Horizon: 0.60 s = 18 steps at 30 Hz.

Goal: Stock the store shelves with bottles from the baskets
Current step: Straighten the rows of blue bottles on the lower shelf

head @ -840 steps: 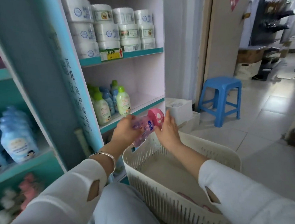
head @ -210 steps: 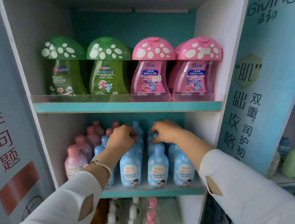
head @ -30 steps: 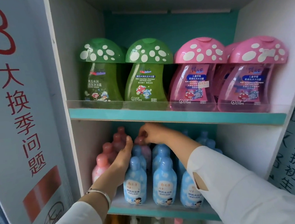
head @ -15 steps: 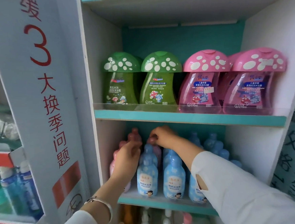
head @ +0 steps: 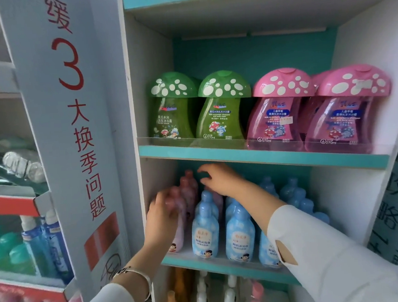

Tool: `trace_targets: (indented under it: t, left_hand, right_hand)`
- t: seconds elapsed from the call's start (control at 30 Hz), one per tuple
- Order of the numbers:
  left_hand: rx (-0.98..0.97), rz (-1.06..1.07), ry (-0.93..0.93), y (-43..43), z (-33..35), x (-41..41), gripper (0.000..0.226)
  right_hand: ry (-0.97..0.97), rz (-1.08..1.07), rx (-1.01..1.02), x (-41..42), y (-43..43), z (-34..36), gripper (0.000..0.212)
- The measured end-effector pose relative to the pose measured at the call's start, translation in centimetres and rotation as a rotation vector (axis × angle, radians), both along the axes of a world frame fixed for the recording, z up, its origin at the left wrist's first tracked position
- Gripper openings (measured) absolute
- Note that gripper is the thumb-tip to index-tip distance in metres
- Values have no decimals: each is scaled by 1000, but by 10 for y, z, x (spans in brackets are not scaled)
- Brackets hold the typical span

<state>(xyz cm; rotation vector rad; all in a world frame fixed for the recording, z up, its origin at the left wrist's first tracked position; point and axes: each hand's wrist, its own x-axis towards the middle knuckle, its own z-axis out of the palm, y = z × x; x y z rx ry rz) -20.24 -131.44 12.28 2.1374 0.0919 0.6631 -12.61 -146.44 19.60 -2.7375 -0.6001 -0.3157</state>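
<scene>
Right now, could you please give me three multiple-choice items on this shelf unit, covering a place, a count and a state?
1. Where do the pink mushroom bottles stand?
A. right of the green mushroom bottles
B. left of them
C. on the floor

2. How many green mushroom bottles stand in front?
A. one
B. two
C. four

3. The blue bottles are:
A. upright
B. lying flat
C. uncapped

Answers:
1. A, the pink caps sit at the right of the upper shelf.
2. B, two green caps show in front.
3. A, they stand capped with labels facing out.
</scene>
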Motion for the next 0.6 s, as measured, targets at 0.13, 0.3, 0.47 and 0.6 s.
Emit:
trace_targets:
  t: [0.13,0.3,0.47,0.6]
  left_hand:
    - [-52,20,131,2,-12,-7,41]
    - [21,48,191,4,-18,-11,45]
    - [53,49,206,4,-15,-5,45]
    - [56,37,190,5,-15,-4,41]
  right_hand:
    - [70,142,-88,-15,34,5,32]
    - [188,83,-176,-3,69,-4,31]
    - [198,22,-265,2,74,-12,24]
    - [218,78,-257,7,70,-9,24]
